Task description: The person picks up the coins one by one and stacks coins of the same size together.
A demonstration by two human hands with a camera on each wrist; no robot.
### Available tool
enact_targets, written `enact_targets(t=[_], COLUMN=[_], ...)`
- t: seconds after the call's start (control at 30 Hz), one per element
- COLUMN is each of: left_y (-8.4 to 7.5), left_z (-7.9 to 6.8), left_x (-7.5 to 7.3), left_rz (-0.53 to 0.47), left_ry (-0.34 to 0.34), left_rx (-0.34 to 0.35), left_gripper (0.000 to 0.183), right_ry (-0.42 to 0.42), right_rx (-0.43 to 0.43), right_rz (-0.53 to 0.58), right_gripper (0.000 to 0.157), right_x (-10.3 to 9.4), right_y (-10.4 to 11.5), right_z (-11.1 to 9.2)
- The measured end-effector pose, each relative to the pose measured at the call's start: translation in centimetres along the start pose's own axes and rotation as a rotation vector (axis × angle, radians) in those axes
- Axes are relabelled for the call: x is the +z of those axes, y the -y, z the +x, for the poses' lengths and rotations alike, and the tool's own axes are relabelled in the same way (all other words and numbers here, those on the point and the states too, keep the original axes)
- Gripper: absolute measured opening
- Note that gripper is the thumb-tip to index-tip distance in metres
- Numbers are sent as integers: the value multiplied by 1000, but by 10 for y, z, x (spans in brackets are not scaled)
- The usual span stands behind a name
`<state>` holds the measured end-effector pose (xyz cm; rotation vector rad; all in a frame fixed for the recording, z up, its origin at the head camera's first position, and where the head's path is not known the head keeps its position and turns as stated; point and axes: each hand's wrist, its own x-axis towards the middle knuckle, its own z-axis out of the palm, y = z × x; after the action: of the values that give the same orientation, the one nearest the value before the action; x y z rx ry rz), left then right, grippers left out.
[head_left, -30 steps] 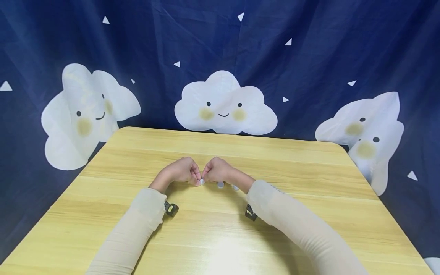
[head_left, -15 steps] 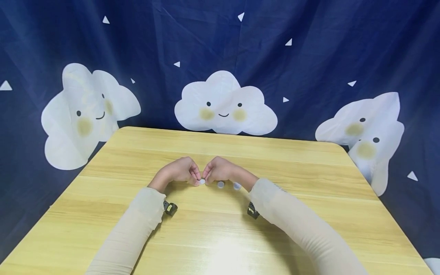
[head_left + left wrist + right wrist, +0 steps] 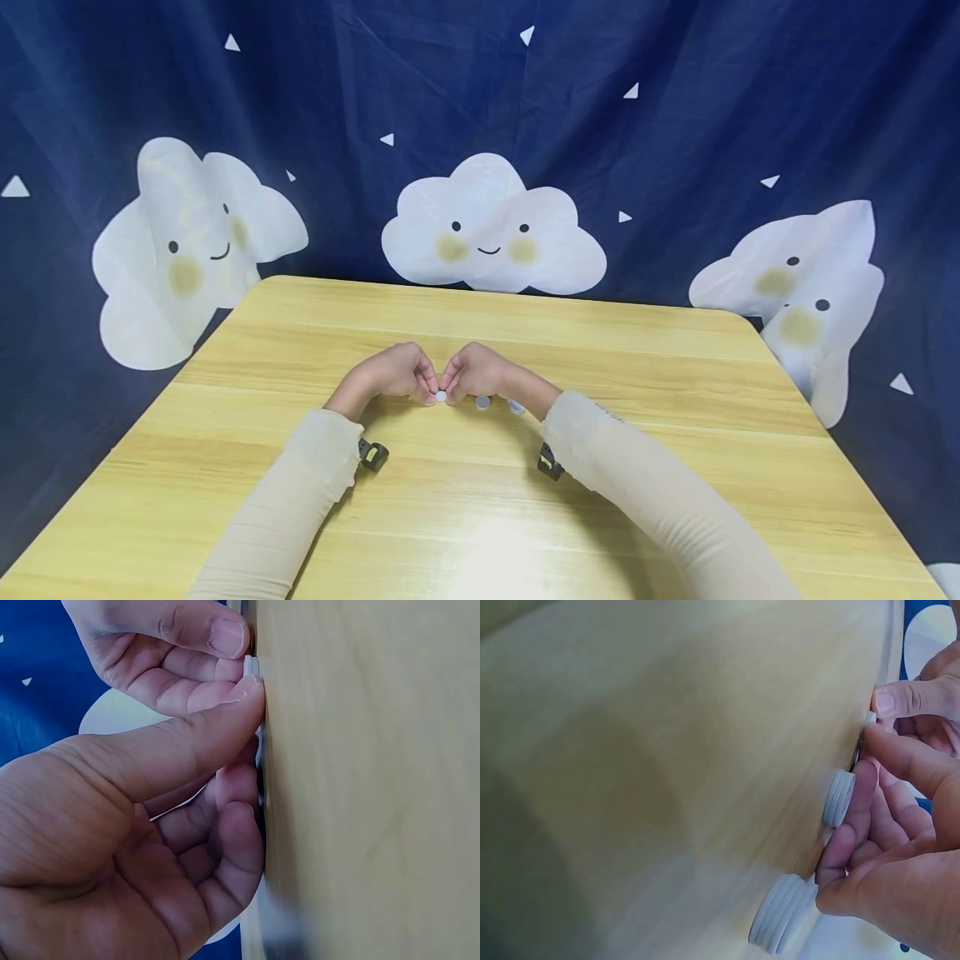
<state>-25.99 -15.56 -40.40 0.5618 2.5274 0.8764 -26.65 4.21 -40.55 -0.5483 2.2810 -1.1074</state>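
Observation:
Both hands meet over the middle of the table in the head view. The thumb and fingers of my left hand [image 3: 401, 371] hold a small stack of thin, pale grey round discs [image 3: 441, 397] from the left. My right hand [image 3: 474, 369] grips the same stack from the right. In the left wrist view, the edges of the thin discs [image 3: 251, 666] show between the two thumbs, low at the tabletop. A second disc stack [image 3: 839, 799] stands close beside the curled fingers of my right hand. Nearer the right wrist is a thicker stack [image 3: 782, 913], with several layers.
A light wood table [image 3: 420, 508] extends around the hands, with its far edge against a dark blue curtain [image 3: 480, 75] printed with white clouds. Black wrist cameras [image 3: 372, 456] hang under both sleeves.
Hands and small disc stack stay in nearly the same place. The right wrist has shifted very slightly right, showing a little more of the rightmost stack.

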Motion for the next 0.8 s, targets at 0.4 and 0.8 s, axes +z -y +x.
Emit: enact_targets(t=[0.4, 0.8], left_y=[4, 3], left_z=[2, 2], left_x=[-1, -1], left_rz=[25, 20], left_ry=[15, 17], left_rx=[17, 0], left_gripper=[12, 14], right_ry=[8, -43], right_rx=[-5, -30], right_rz=[17, 31], right_gripper=[18, 22], right_x=[-6, -33], right_y=[1, -2], right_z=[-3, -3])
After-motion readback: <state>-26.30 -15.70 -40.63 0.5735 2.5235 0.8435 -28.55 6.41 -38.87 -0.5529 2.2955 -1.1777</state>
